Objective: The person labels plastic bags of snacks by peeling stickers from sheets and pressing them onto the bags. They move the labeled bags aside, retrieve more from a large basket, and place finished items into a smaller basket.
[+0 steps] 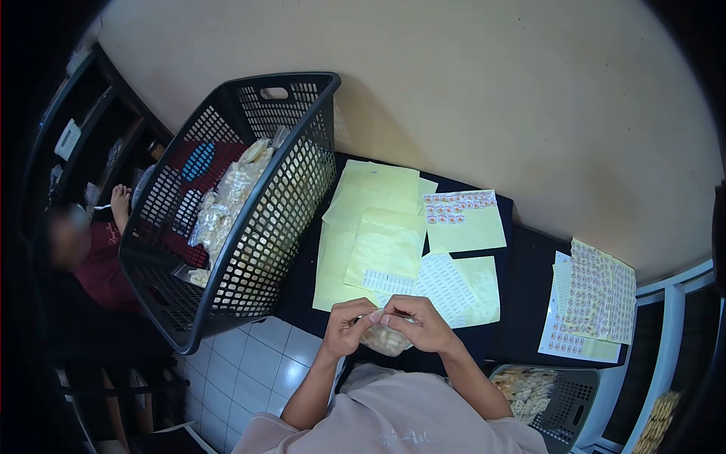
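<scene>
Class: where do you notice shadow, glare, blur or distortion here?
Head view: curved black edges suggest wide-angle distortion; floor tiles show glare; the wall is shadowed beside the large basket; another person's head is blurred; the held bag looks soft.

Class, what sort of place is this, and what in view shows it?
Probably a packing room, perhaps for snacks: a clear bag is held, more filled bags lie in the big basket, and label sheets lie on the dark table.

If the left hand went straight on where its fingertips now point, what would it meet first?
Probably the top of the plastic bag it holds, with the right hand just beyond; the depth there is hard to judge.
</scene>
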Demonstrator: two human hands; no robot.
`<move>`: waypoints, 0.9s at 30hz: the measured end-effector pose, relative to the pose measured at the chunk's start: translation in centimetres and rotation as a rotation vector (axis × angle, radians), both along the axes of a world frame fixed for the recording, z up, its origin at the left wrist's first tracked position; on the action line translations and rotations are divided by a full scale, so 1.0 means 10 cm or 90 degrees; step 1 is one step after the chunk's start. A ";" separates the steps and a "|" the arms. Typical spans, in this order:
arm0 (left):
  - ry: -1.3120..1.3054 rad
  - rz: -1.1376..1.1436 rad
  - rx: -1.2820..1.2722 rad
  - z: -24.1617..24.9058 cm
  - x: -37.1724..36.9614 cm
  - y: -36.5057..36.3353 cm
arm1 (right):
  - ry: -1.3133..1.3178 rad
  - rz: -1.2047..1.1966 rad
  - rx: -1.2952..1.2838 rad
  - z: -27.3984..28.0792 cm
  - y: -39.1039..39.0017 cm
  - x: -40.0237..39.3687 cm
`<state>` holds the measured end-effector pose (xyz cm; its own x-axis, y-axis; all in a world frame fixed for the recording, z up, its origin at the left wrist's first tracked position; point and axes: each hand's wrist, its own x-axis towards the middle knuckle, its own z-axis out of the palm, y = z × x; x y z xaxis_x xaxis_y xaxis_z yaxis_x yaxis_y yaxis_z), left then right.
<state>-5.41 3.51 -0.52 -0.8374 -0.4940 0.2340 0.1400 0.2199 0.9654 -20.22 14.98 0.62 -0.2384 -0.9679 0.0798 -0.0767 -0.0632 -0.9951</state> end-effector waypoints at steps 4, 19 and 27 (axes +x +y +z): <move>-0.013 0.103 0.055 -0.09 0.03 0.05 | 0.038 -0.044 0.025 0.00 0.04 0.00; 0.084 0.162 0.304 -0.02 -0.25 0.03 | -0.055 -0.116 0.003 0.13 0.12 -0.19; 0.021 0.072 0.254 -0.03 -0.17 0.04 | 0.006 -0.064 -0.021 0.11 0.05 -0.13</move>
<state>-7.12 3.94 -0.83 -0.7676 -0.6401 0.0320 0.1692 -0.1543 0.9734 -21.51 15.48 1.70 -0.3334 -0.9359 0.1134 -0.0939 -0.0867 -0.9918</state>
